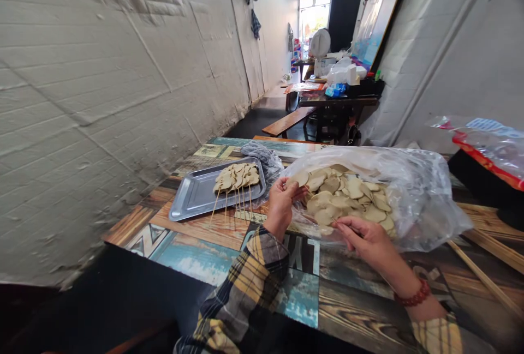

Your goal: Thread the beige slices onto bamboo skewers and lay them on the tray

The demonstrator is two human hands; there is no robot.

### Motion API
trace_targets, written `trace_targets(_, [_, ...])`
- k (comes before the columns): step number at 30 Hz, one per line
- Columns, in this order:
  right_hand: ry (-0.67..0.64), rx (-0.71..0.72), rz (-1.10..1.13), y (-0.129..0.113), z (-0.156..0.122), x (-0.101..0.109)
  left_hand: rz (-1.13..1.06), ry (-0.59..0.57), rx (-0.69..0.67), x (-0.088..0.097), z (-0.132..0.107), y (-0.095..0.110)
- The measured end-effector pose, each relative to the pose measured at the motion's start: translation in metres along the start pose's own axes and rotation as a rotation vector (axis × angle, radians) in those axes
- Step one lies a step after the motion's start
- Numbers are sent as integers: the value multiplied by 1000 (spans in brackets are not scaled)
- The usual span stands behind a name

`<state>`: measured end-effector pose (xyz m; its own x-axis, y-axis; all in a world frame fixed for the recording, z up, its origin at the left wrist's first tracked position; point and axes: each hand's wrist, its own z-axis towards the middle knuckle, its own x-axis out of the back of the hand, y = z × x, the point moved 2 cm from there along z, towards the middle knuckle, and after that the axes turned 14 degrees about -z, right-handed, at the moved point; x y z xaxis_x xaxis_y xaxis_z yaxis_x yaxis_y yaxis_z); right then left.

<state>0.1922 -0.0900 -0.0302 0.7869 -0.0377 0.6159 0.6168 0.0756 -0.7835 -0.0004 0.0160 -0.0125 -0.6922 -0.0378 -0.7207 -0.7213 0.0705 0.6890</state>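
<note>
My left hand [282, 204] is closed, pinching a thin pale-beige slice [302, 178] at the near left of a clear plastic bag [426, 196]. Many similar slices [356, 196] lie heaped in the bag's opening. My right hand [364, 239] is closed too, at the front of the heap, with its fingertips around what looks like a thin skewer, mostly hidden by the fingers. Left of my hands, a metal tray [196, 193] bears several loaded skewers [237, 177], their bare sticks jutting over its near edge.
Crumpled grey plastic [264, 157] lies behind the tray. Long wooden sticks [483, 272] rest at the table's right, below a black container with red-edged packaging [487, 163]. A white wall [102, 81] runs along the left; a bench [289, 121] and a cluttered table stand beyond.
</note>
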Motion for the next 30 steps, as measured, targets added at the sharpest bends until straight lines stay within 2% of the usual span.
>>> trace_targets(14, [18,49,-103,3,1,-2,39,-18,-72,-5,0,-3])
trace_targets(30, [10,48,-89,0,2,0,172,-26,-178,-1,2,-1])
